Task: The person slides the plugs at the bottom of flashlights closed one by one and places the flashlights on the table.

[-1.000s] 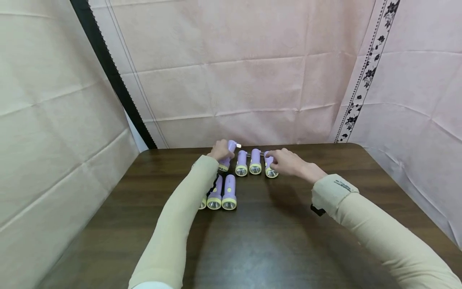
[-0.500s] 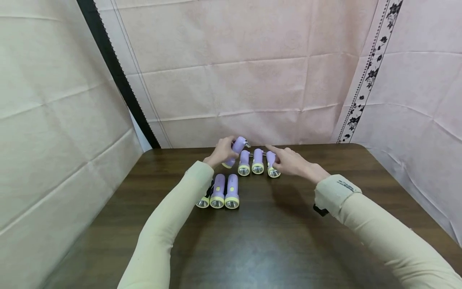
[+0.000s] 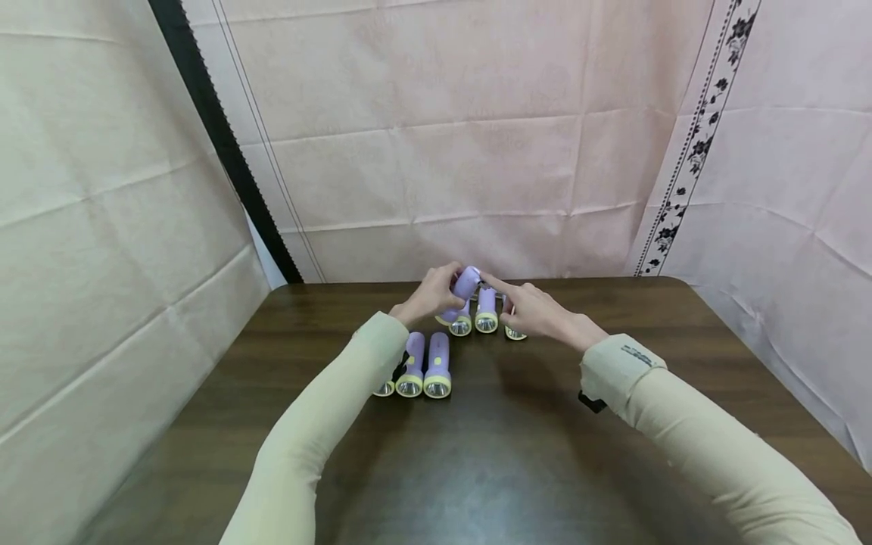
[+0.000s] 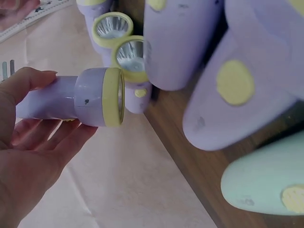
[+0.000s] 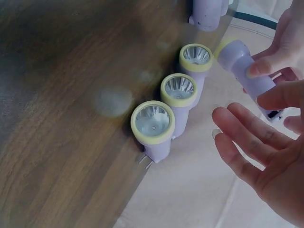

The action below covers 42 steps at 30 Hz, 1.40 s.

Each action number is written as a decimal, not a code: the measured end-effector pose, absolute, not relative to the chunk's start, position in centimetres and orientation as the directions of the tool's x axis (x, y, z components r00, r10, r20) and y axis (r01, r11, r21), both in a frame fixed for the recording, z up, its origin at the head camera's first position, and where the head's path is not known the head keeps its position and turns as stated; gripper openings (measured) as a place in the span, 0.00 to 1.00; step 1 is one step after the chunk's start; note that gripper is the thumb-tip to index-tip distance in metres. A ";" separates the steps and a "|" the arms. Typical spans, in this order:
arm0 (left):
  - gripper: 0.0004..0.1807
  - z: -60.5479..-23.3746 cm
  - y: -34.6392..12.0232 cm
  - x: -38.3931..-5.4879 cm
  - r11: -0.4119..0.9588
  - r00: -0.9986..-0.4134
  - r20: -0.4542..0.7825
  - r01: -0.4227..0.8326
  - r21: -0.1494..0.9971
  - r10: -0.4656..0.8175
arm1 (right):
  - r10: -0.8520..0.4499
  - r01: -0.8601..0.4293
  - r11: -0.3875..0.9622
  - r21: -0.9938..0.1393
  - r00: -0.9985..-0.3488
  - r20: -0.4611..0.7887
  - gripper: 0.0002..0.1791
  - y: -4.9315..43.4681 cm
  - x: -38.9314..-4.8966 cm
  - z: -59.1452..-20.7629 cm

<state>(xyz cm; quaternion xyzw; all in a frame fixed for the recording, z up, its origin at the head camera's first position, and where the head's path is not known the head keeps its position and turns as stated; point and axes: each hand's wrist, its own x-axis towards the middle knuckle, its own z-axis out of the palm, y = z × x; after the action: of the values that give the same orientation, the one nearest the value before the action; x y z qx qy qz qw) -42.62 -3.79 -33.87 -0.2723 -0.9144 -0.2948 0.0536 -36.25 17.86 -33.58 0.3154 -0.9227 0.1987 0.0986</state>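
Observation:
My left hand [image 3: 432,297] grips a purple flashlight [image 3: 466,283] with a yellow rim, holding it tilted above the back of the table. Two metal plug prongs [image 4: 8,70] stick out at its tail in the left wrist view. My right hand [image 3: 538,312] reaches in from the right, its index finger straight and right at the flashlight's tail. In the right wrist view, other fingers [image 5: 247,137] of that hand are spread beside the tail. Below, a row holds a left flashlight [image 3: 460,325], a middle flashlight [image 3: 487,309] and a partly hidden right flashlight [image 3: 515,334].
Closer to me lie more purple flashlights, including a right-hand one [image 3: 437,367] and its neighbour [image 3: 410,371]. A mint-green flashlight [image 4: 266,175] shows in the left wrist view. The brown table [image 3: 477,454] ends at a hanging pale cloth [image 3: 490,174].
My left hand has lifted the flashlight and carried it rightward. My right index finger has gone from the right-hand flashlight of the back row to the tail of the held one.

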 end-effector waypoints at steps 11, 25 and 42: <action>0.27 -34.6 -4.4 -41.3 0.618 -0.796 0.350 0.605 0.503 0.494 | -0.554 -0.622 0.627 -0.468 -0.779 0.294 0.42 17.2 -35.3 -34.1; 0.26 -34.2 -3.5 -39.9 0.651 -0.778 0.358 0.628 0.426 0.516 | -0.546 -0.592 0.585 -0.555 -0.793 0.271 0.41 17.4 -35.1 -33.7; 0.35 -34.3 -0.5 -37.0 0.927 -0.948 0.015 0.316 0.201 0.319 | -0.450 -0.650 0.686 -0.325 -0.731 0.513 0.28 16.7 -34.8 -33.4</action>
<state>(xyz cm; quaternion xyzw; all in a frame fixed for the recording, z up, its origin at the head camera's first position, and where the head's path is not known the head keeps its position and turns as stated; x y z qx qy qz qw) -36.96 -0.45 -34.33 -0.1617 -0.9816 -0.1007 -0.0089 -34.78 16.65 -33.44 0.3070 -0.8961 0.2502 0.2005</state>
